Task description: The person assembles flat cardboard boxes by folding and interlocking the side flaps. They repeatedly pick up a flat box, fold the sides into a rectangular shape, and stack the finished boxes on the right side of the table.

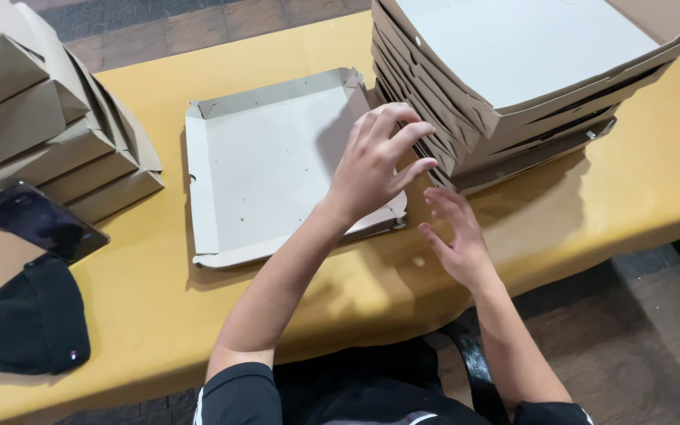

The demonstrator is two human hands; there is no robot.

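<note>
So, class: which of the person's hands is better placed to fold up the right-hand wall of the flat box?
Probably the left hand: it is over the flat box at its right edge. The right hand hovers beside it, above the yellow table.

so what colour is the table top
Mustard yellow table, clearest in the head view.

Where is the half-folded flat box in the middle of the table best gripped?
Probably the flat box is best gripped at its raised right-hand rim, from the near right, where the left hand and right hand are; the stack of boxes crowds the far right corner.
</note>
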